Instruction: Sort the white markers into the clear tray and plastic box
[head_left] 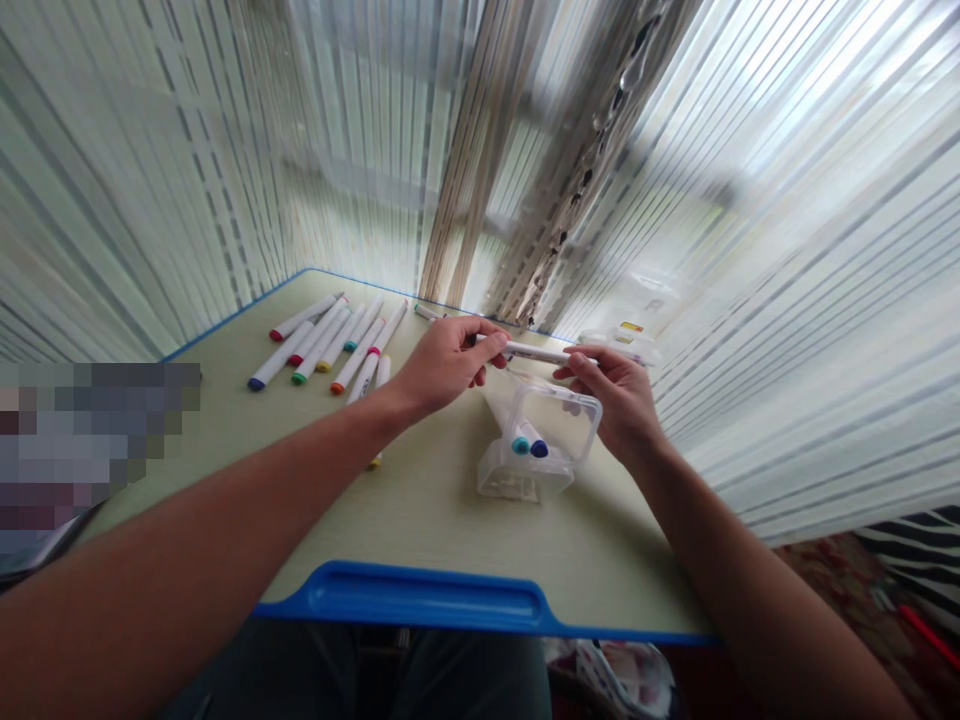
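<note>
A white marker (pixel 536 352) is held level between my two hands. My left hand (pixel 457 362) pinches its left end, and my right hand (pixel 611 390) has its fingers closed on the right end. Below them, a clear plastic case (pixel 525 475) stands on the table with a teal-ended marker (pixel 520 444) and a blue-ended marker (pixel 538 448) inside. Several white markers with coloured ends (pixel 356 340) lie spread on the table to the left of my left hand, partly hidden by my forearm.
The pale table (pixel 442 510) has a blue edge with a blue tray (pixel 424 597) at the front. A clear plastic lid or container (pixel 622 345) lies at the back right. String curtains (pixel 360 130) hang close behind the table.
</note>
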